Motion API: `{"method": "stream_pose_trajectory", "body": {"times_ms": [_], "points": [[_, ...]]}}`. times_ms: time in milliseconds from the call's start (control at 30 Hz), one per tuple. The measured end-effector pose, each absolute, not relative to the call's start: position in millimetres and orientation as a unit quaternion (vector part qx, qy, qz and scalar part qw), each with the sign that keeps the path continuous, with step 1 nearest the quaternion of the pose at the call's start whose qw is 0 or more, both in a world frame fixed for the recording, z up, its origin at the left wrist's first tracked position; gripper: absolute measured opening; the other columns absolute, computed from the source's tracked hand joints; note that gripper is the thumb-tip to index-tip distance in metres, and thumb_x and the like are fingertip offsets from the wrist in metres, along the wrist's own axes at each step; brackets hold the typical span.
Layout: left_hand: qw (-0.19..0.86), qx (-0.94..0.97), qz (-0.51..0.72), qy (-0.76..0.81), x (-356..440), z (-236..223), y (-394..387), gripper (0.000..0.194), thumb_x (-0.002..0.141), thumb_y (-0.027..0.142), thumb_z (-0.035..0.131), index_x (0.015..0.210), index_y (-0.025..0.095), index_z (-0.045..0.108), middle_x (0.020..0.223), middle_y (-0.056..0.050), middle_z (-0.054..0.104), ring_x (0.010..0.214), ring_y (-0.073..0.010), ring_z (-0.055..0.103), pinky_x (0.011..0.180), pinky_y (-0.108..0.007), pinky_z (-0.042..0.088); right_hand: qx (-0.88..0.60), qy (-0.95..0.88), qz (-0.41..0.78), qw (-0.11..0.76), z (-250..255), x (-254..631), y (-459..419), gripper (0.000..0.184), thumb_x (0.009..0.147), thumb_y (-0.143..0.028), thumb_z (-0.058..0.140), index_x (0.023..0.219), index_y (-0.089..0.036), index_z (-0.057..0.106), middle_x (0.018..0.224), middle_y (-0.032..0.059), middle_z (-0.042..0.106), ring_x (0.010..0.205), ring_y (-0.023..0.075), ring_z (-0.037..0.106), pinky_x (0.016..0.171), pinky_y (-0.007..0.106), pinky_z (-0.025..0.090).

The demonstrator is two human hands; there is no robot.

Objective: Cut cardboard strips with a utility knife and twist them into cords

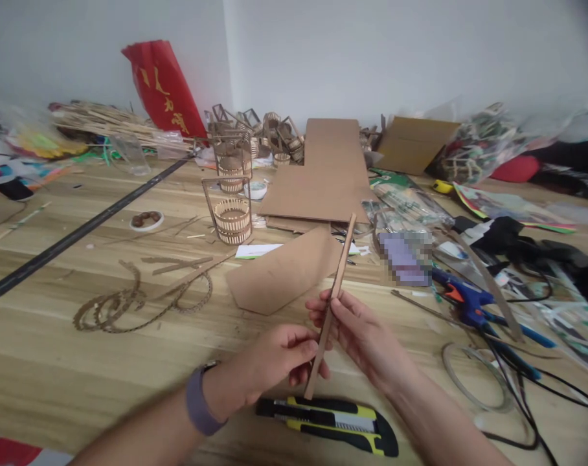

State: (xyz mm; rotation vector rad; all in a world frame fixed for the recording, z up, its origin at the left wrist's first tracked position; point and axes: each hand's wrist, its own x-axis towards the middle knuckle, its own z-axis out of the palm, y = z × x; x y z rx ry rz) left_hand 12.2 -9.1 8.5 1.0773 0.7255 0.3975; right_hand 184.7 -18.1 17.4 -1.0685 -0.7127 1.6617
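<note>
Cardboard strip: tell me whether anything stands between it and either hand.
Nothing visible does: the left hand holds the cardboard strip near its lower end, the right hand higher up. The utility knife lies on the table close by, not between.

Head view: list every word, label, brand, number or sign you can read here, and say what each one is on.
No text can be quoted with certainty.
Red bag: gold characters run down it, too distorted and blurred to read reliably.
Pixelated purple item: any text is masked.
Utility knife: no legible brand or number.
Hot glue gun: no legible marking.
Held cardboard strip: no text visible.
</note>
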Motion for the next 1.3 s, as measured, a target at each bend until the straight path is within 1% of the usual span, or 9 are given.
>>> {"method": "stream_pose_trajectory", "body": {"times_ms": [67, 200, 500, 667, 733, 833, 933, 1067, 1300], "points": [[0.778, 0.492, 0.17, 0.353, 10, 10, -9, 0.055, 0.077, 0.062, 0.067, 0.099, 0.012, 0.069, 0.076, -0.003, 0.064, 0.054, -0.0076, 0.041, 0.051, -0.022, 0.028, -0.454, -0.328, 0.661, 0.5, 18, 184, -18, 0.04, 0.069, -0.052, 0.083, 0.09, -0.022, 0.066, 0.087, 0.0043, 0.073, 0.072, 0.016, 0.062, 0.051, 0.024, 0.044], [0.773, 0.48, 0.174, 0.376, 3, 14, -8, 0.057, 0.075, 0.064, 0.067, 0.098, 0.012, 0.071, 0.072, 0.0, 0.058, 0.053, -0.0066, 0.035, 0.05, -0.022, 0.022, -0.498, -0.371, 0.577, 0.53, 18, 194, -10, 0.04, 0.064, -0.047, 0.087, 0.087, -0.019, 0.07, 0.075, 0.0013, 0.069, 0.058, 0.0096, 0.052, 0.054, 0.023, 0.044], [0.826, 0.403, 0.174, 0.354, -19, 12, 10, 0.054, 0.074, 0.061, 0.074, 0.097, 0.012, 0.076, 0.065, 0.004, 0.049, 0.05, -0.004, 0.022, 0.048, -0.021, 0.019, -0.528, -0.309, 0.46, 0.643, 19, 264, 16, 0.036, 0.055, -0.037, 0.091, 0.078, -0.02, 0.07, 0.069, -0.0024, 0.064, 0.055, 0.0074, 0.056, 0.052, 0.02, 0.05], [0.849, 0.351, 0.205, 0.337, -26, 10, 23, 0.045, 0.074, 0.05, 0.08, 0.095, 0.01, 0.075, 0.062, 0.003, 0.05, 0.049, -0.0029, 0.028, 0.046, -0.018, 0.019, -0.522, -0.294, 0.383, 0.703, 33, 291, 17, 0.024, 0.062, -0.029, 0.086, 0.075, -0.02, 0.067, 0.067, -0.0037, 0.062, 0.052, 0.0063, 0.052, 0.05, 0.021, 0.048], [0.849, 0.305, 0.27, 0.336, -25, 5, 27, 0.042, 0.078, 0.049, 0.078, 0.096, 0.011, 0.073, 0.062, 0.004, 0.051, 0.048, -0.0032, 0.032, 0.045, -0.016, 0.023, -0.513, -0.283, 0.335, 0.738, 41, 293, 12, 0.021, 0.069, -0.029, 0.083, 0.073, -0.023, 0.064, 0.067, -0.0061, 0.059, 0.054, 0.0064, 0.053, 0.056, 0.021, 0.05], [0.822, 0.254, 0.36, 0.361, -18, -1, 27, 0.042, 0.083, 0.049, 0.073, 0.101, 0.012, 0.07, 0.065, 0.002, 0.055, 0.051, -0.0047, 0.041, 0.047, -0.016, 0.031, -0.511, -0.326, 0.192, 0.771, 47, 280, -2, 0.019, 0.076, -0.029, 0.079, 0.077, -0.027, 0.06, 0.079, -0.0036, 0.062, 0.074, 0.013, 0.064, 0.08, 0.031, 0.054], [0.813, 0.289, 0.355, 0.359, -8, 1, 16, 0.047, 0.074, 0.05, 0.082, 0.097, 0.011, 0.07, 0.069, -0.001, 0.062, 0.054, -0.0067, 0.049, 0.049, -0.019, 0.036, -0.548, -0.532, -0.017, 0.646, 42, 255, -18, 0.016, 0.078, -0.022, 0.076, 0.08, -0.028, 0.061, 0.091, 0.0036, 0.067, 0.086, 0.0222, 0.067, 0.081, 0.041, 0.054], [0.823, 0.368, 0.296, 0.314, 4, 7, -2, 0.051, 0.07, 0.054, 0.084, 0.094, 0.011, 0.072, 0.08, -0.006, 0.069, 0.06, -0.0087, 0.054, 0.057, -0.023, 0.04, -0.446, -0.783, -0.07, 0.427, 28, 221, -31, 0.018, 0.082, -0.011, 0.067, 0.085, -0.028, 0.064, 0.08, 0.0022, 0.072, 0.072, 0.0189, 0.068, 0.067, 0.035, 0.054], [0.81, 0.392, 0.328, 0.287, 8, 3, -9, 0.048, 0.072, 0.054, 0.082, 0.099, 0.014, 0.075, 0.086, -0.005, 0.067, 0.065, -0.0089, 0.052, 0.066, -0.025, 0.039, -0.343, -0.842, -0.168, 0.38, 19, 200, -38, 0.027, 0.08, -0.003, 0.067, 0.084, -0.029, 0.062, 0.079, -0.0021, 0.074, 0.069, 0.0138, 0.067, 0.066, 0.03, 0.051]]}}
